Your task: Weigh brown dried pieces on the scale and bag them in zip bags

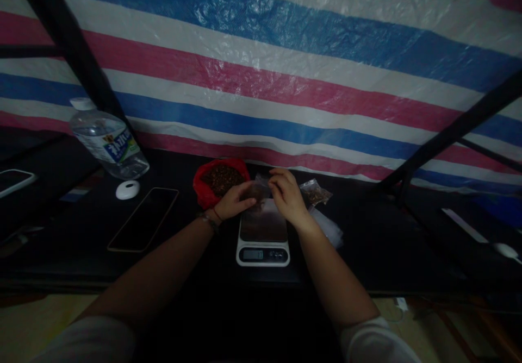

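Note:
Above the back of a white kitchen scale with a dark plate, a small clear plastic bag is held between my hands. My left hand grips its left side, thumb pointing right; dark brown contents seem to show low in the bag. The curled fingers of my right hand pinch the bag's right edge near the top. Beside my left hand stands an open red bag full of brown dried bits. To the right of my right hand lie a filled clear bag and some flat clear bags.
On the left are a plastic water bottle, a white earbud case and a dark phone. Another phone lies at the far left. Black metal bars and a striped tarp bound the dark table.

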A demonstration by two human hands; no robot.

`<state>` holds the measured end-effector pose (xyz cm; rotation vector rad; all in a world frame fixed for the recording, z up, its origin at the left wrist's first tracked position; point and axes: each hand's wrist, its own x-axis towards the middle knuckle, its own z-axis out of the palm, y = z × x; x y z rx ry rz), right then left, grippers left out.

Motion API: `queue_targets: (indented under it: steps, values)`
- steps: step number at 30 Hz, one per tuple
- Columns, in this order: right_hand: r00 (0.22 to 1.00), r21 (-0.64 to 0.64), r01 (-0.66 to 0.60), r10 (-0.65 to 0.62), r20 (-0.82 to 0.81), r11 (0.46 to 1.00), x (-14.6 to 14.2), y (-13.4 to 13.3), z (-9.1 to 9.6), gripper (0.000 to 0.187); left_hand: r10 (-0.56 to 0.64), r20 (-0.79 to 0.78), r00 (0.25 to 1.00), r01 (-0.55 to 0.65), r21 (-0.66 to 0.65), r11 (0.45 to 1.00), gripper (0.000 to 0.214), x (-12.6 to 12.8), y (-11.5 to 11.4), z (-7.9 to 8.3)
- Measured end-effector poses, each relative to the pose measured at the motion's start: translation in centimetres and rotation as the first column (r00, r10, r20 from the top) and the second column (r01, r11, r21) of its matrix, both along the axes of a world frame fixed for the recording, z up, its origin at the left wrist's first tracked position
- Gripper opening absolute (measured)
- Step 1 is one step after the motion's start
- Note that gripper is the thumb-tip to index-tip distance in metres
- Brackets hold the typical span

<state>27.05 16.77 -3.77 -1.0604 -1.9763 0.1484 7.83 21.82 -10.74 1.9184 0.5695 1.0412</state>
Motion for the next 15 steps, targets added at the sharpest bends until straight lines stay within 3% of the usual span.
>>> queue_targets:
  steps: [5, 9, 12, 15]
  values:
    - [0.977, -0.046, -0.005, -0.005, -0.212, 0.999, 0.5, 0.7, -0.8, 0.013, -0.06, 0.085, 0.995, 0.078, -0.216, 0.973, 0.042, 1.3, -0.5, -0.3]
    - [0.852, -0.262, -0.108, -0.046, -0.521, 0.959, 0.6, 1.3, -3.0, 0.04, 0.011, 0.121, 0.993, 0.022, -0.269, 0.963, 0.043, 2.0, -0.8, -0.7]
    - [0.806, -0.372, -0.169, -0.09, -0.585, 0.913, 0.8, 1.3, -4.1, 0.023, 0.032, 0.084, 0.996, -0.008, -0.268, 0.963, 0.043, 2.1, -1.0, -0.5]
    - [0.759, -0.381, -0.154, -0.137, -0.636, 0.912, 1.1, 1.2, -4.5, 0.024, -0.037, 0.095, 0.995, 0.064, -0.296, 0.953, 0.037, 2.1, -1.4, 0.0]
